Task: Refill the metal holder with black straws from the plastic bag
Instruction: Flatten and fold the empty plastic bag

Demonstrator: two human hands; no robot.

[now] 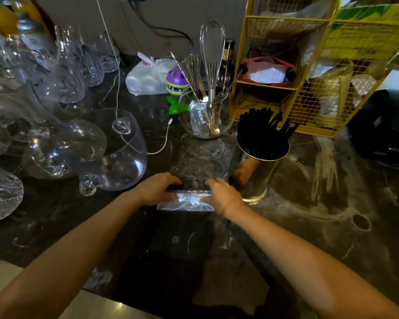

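Fingers (pixel 171 180) of the left hand (pixel 157 189) and right hand (pixel 224 196) are closed on the near end of the plastic bag (pixel 198 164), laid flat mid-bench (pixel 332 203). The slippery, crinkled film is best pulled apart evenly at its mouth. Just beyond, to the right, the polished cylindrical metal holder (pixel 258 176) is seen, already bristling with matte black straws (pixel 260 132).
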